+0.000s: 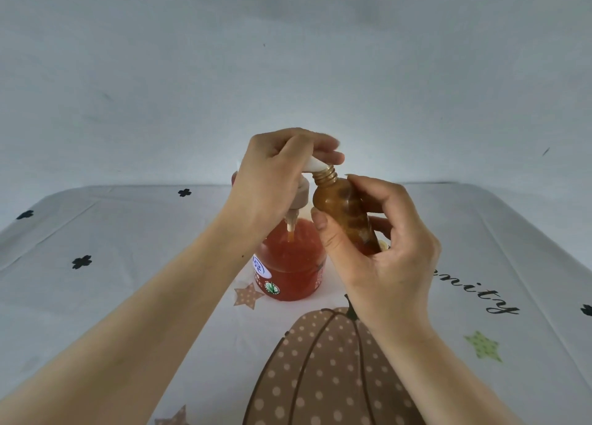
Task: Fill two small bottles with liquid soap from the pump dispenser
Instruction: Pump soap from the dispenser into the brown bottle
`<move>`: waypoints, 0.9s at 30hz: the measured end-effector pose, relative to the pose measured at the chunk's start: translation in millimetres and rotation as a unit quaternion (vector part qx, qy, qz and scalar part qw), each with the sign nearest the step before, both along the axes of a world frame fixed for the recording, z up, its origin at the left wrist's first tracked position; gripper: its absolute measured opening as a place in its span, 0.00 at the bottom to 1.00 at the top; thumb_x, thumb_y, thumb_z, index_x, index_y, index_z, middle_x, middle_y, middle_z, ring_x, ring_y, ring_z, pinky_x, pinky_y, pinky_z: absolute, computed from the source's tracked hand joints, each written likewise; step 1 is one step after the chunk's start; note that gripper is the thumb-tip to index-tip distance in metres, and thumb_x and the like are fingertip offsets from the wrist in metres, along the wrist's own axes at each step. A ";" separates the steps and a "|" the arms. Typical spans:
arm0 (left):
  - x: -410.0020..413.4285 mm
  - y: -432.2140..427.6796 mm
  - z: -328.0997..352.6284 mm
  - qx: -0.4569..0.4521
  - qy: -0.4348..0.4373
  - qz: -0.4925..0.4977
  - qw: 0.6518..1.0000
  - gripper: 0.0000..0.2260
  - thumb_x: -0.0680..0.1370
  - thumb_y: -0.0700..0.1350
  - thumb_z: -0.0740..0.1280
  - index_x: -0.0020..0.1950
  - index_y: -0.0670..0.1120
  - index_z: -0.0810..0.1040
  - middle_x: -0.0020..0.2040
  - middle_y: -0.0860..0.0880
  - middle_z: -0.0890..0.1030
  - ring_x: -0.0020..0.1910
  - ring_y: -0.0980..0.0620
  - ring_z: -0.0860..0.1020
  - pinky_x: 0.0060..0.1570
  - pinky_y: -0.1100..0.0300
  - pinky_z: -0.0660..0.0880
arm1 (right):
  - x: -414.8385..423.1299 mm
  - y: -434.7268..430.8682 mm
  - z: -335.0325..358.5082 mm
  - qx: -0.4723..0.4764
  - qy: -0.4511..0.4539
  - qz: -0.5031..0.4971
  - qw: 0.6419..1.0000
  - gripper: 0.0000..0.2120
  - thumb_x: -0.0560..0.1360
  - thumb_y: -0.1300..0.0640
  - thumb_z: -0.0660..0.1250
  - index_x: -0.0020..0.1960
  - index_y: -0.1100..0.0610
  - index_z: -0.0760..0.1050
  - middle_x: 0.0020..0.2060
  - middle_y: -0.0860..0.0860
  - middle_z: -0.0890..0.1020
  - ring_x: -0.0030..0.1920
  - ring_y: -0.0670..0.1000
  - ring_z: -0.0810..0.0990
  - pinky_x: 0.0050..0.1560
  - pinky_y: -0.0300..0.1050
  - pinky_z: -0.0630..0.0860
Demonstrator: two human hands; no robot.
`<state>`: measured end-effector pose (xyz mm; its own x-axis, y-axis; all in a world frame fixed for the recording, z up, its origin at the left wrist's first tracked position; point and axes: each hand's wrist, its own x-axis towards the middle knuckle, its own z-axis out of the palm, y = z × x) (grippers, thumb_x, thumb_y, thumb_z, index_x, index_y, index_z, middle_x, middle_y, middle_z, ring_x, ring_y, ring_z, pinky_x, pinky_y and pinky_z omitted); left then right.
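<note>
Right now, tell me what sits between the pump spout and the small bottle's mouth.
Nothing: the head view shows the spout tip right at the open mouth of the small bottle.

**Two bare hands, two bare forearms**

Only the person's hands and forearms are in view, and both are uncovered. The left forearm (pixel 144 312), left of the pump dispenser (pixel 288 264), is bare from the wrist to the lower corner, slim and smooth. The left hand (pixel 272 181), above the dispenser's body, has faint knuckle dimples across its back. The right forearm (pixel 448 360), right of the dispenser and nearer the camera, is bare along its whole visible length. The right hand (pixel 384 242), just right of the dispenser, has fine creases at the wrist and a short, rounded thumbnail (pixel 322 223) with a plain, natural surface.
</note>
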<state>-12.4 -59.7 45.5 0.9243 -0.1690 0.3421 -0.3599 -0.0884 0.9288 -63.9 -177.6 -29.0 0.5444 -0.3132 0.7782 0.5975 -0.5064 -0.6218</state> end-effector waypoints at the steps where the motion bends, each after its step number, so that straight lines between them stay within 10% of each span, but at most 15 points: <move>1: -0.5 0.0 -0.4 0.002 0.007 0.001 1.000 0.19 0.72 0.44 0.56 0.54 0.44 0.82 0.46 0.50 0.86 0.45 0.26 0.76 0.36 0.33 0.75 | -0.9 -0.1 -0.7 0.002 0.002 0.003 1.000 0.19 0.71 0.48 0.74 0.56 0.58 0.79 0.46 0.47 0.84 0.47 0.49 0.83 0.47 0.48 0.80; 8: 0.3 -3.5 -7.1 -0.008 0.010 0.019 1.000 0.18 0.81 0.37 0.53 0.62 0.45 0.79 0.54 0.48 0.84 0.48 0.43 0.81 0.24 0.63 0.73 | -2.2 -3.7 -3.8 -0.001 0.021 0.003 1.000 0.19 0.70 0.48 0.74 0.55 0.58 0.80 0.46 0.47 0.84 0.48 0.49 0.83 0.46 0.48 0.80; 15: -1.0 -5.0 -4.3 -0.032 -0.020 0.044 0.998 0.17 0.72 0.42 0.55 0.49 0.44 0.83 0.48 0.51 0.85 0.43 0.28 0.77 0.35 0.35 0.75 | -0.1 0.2 0.0 0.010 0.006 -0.001 1.000 0.20 0.70 0.49 0.75 0.57 0.58 0.80 0.48 0.47 0.84 0.49 0.47 0.83 0.48 0.46 0.80; 24: -6.8 -4.0 3.1 -0.045 0.011 0.040 0.998 0.15 0.82 0.47 0.59 0.48 0.40 0.83 0.44 0.44 0.84 0.37 0.25 0.74 0.22 0.50 0.72 | 1.9 0.4 1.6 0.004 0.000 -0.009 1.000 0.21 0.71 0.51 0.77 0.59 0.60 0.80 0.50 0.49 0.85 0.50 0.48 0.84 0.50 0.43 0.80; 27: -4.3 -5.0 1.1 -0.055 0.000 0.034 0.998 0.15 0.82 0.45 0.59 0.47 0.40 0.83 0.45 0.42 0.84 0.40 0.25 0.75 0.32 0.45 0.75 | 2.2 0.1 1.3 -0.001 -0.004 -0.010 1.000 0.21 0.71 0.51 0.77 0.59 0.60 0.80 0.50 0.49 0.84 0.51 0.48 0.83 0.50 0.42 0.80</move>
